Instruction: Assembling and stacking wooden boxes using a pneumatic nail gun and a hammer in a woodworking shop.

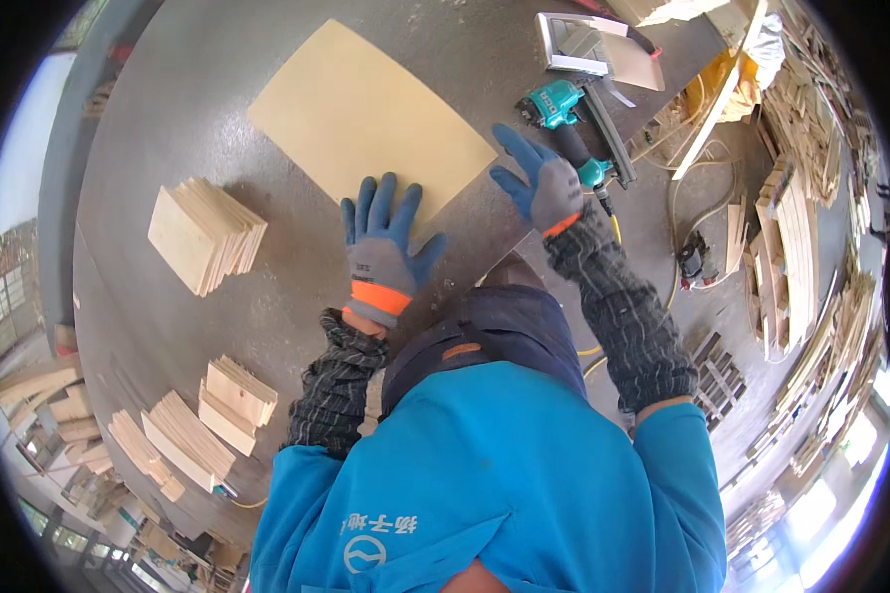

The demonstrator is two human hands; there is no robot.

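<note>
A thin, pale yellow rectangular board (371,109) lies flat on the grey worktable. My left hand (381,237), in a blue and grey glove with an orange cuff band, rests with spread fingers on the board's near edge. My right hand (539,183), gloved the same way, is beside the board's right corner, its fingers apart and nothing held. Just right of that hand lies a teal and black nail gun (569,124), a hose running from its lower end. Whether the right fingertips touch the board's corner I cannot tell.
A stack of thin wooden boards (208,237) sits left on the worktable (297,287). Several more wood bundles (193,440) lie nearer, at lower left. Beyond the nail gun is an open metal-framed box (574,44). Lumber piles (786,257) and loose hoses are on the floor at right.
</note>
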